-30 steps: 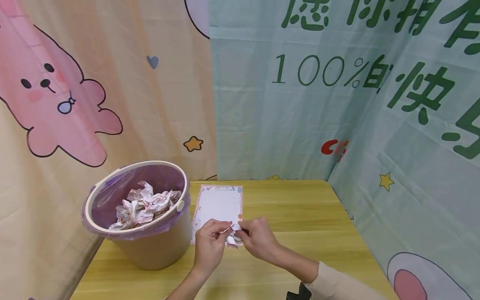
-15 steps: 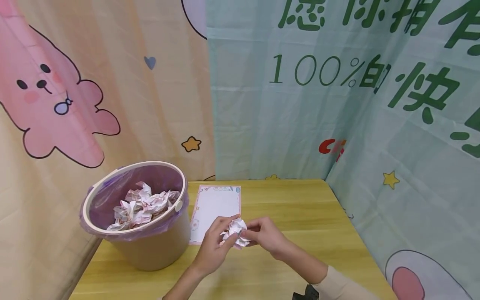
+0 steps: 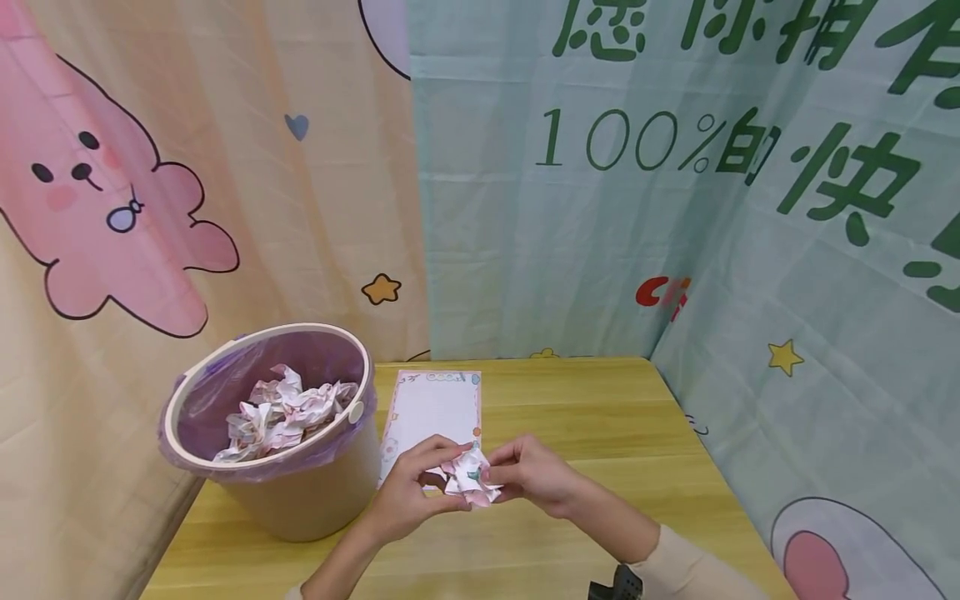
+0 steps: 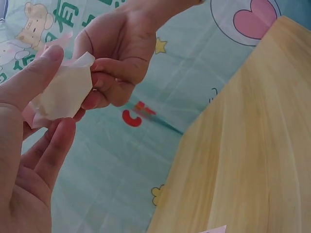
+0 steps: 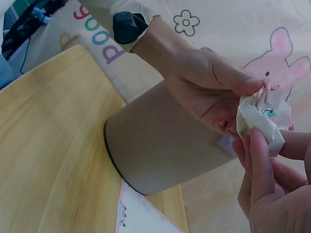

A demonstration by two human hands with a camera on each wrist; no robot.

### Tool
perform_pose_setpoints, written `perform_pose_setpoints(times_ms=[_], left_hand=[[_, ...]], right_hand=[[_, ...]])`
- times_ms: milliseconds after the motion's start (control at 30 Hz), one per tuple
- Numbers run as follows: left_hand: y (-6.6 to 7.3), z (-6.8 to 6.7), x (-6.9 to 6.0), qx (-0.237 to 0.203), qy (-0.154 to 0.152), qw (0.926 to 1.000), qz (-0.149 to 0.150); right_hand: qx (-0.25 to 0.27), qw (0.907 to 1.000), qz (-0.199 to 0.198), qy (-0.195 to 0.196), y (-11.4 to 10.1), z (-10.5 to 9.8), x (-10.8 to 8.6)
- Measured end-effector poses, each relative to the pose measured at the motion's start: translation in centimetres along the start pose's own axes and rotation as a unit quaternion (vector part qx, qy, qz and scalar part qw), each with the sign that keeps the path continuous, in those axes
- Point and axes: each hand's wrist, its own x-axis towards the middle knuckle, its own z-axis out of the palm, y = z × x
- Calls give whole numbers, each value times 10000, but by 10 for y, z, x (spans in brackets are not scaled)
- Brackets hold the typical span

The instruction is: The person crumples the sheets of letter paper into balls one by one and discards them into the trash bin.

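Between the two hands, above the table, is a crumpled ball of paper (image 3: pixel 469 478), white with pink and teal print. My left hand (image 3: pixel 408 492) holds its left side, thumb below and fingers above in the head view. The right hand (image 3: pixel 536 477) pinches the ball's right side between thumb and fingers. Both wrist views show the crumpled paper (image 4: pixel 65 92) (image 5: pixel 265 116) touched by both hands at once. Behind the hands lies a flat sheet of paper (image 3: pixel 435 408) with a decorated pink border, its lower part covered by the left hand.
To the left on the wooden table (image 3: pixel 585 417) stands a beige bin (image 3: pixel 300 508) lined with a purple bag (image 3: pixel 206 417). Several crumpled papers (image 3: pixel 292 408) lie in it. Printed curtains (image 3: pixel 525 250) hang close behind the table and along its sides.
The paper between the hands has been turned and now shows as a rounder ball with more printed surface. My left hand's grip has spread wider, and its wrist has shifted left.
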Motion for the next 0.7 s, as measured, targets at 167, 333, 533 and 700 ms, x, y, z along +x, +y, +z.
perform_pose_setpoints(times_ms=[167,333,533,700], left_hand=[[-1,-2,6,136,442,9979,453],[3,-4,9,-442,827,9936,634],[14,1,10,-1369,835,9846,700],[21,5,12,-1599,607,9806,955]], right_hand=[[27,9998,-180,20,-4,6,2],[285,9932,-1036,-445,1,7,2],[-866,9662,-2340,-642,3,5,1],[-2481,9126,-3189,-620,-6,-5,0]])
